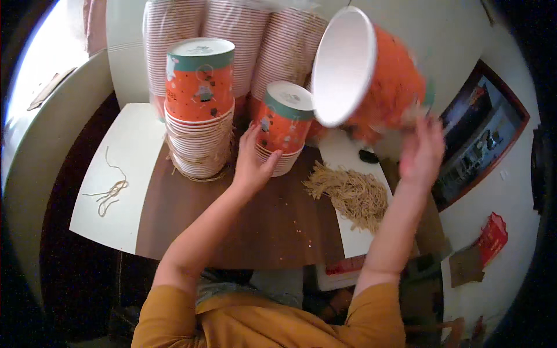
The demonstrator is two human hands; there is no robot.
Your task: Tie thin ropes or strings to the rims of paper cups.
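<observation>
Beside pale walls [490,197], a brown-and-white table [261,226] holds one tall stack [200,116] and one short stack [283,130] of upturned orange-and-green paper buckets; three plastic-wrapped stacks [235,46] stand behind. The left hand [253,165] clasps the short stack. One white-lined orange bucket [389,75] tilts above-left of the blurred right hand [422,148], whose grip I cannot tell.

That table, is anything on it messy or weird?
A little. Tiny specks are scattered on the brown part of the table near the front, like crumbs. A loose string lies curled on the white left side, away from the tangled tan bundle on the right.
</observation>
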